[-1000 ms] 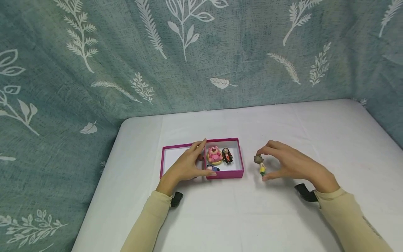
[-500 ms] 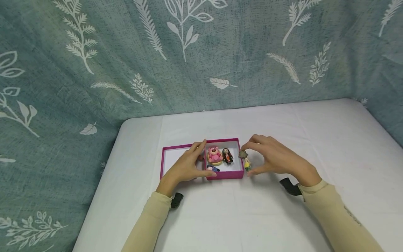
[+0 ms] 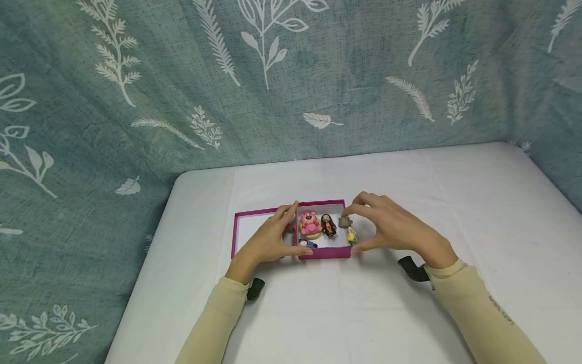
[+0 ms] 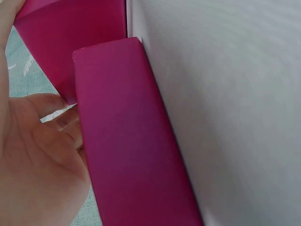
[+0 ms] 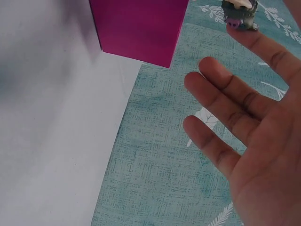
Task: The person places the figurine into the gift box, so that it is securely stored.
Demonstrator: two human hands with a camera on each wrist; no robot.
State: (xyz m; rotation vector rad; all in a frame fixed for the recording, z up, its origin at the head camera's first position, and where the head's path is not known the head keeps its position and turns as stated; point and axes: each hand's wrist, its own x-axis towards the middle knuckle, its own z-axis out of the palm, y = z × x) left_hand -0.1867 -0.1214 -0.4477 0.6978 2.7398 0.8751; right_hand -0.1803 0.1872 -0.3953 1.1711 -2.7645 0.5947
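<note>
My right hand pinches a small figurine by head and feet, between index finger and thumb. It has a grey-brown head and yellow-green clothes, and hangs tilted over the right edge of a magenta box. In the right wrist view the other fingers stand clear of the figurine's head. My left hand grips the box at its left end, thumb in front and fingers behind. Inside lie a pink bear figurine, a dark-haired figurine and a blue figurine.
A second magenta-rimmed tray with a white inside adjoins the box on the left, partly under my left hand. Something reddish shows beside that hand. Both stand on a white-covered table, with a green leaf-patterned cloth behind.
My right hand has moved left with the figurine, from the table right of the box to over the box's right edge. The left hand and the box have stayed in place.
</note>
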